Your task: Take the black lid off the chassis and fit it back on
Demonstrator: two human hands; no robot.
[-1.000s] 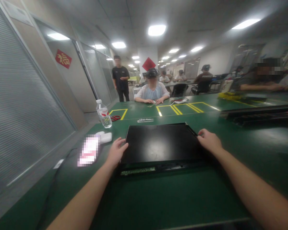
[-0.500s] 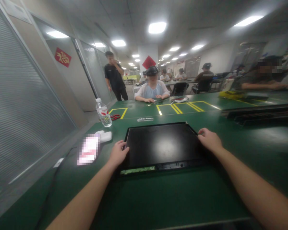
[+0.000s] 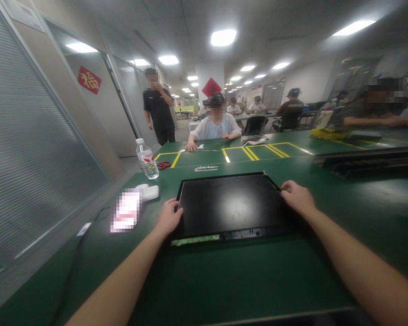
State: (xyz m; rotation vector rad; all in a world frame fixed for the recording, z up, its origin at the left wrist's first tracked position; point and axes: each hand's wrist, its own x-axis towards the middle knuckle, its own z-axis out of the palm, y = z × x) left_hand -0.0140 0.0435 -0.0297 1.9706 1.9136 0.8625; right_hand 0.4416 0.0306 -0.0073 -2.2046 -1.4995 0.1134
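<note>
A black flat screen panel [image 3: 231, 203] in a dark frame lies face up on the green table [image 3: 245, 280]. Along its near edge runs a strip, green on the left [image 3: 195, 240] and black on the right. My left hand [image 3: 169, 216] grips the panel's left edge, with the fingers curled at the rim. At the upper part of the right edge, my right hand [image 3: 297, 197] is closed on the frame. The fingertips of both hands are partly hidden at the rim.
To the left are a water bottle [image 3: 147, 159], red-handled scissors [image 3: 163, 165], a white object [image 3: 151, 193], a blurred-out phone-like object [image 3: 125, 210] and a cable [image 3: 70, 271]. Small white pieces [image 3: 206, 168] lie beyond the panel. A person [image 3: 216, 122] sits opposite; dark frames [image 3: 370, 160] lie right.
The seated person's hand across the table has moved outward to the left. The standing person has shifted slightly left. My hands and the panel look almost unchanged.
</note>
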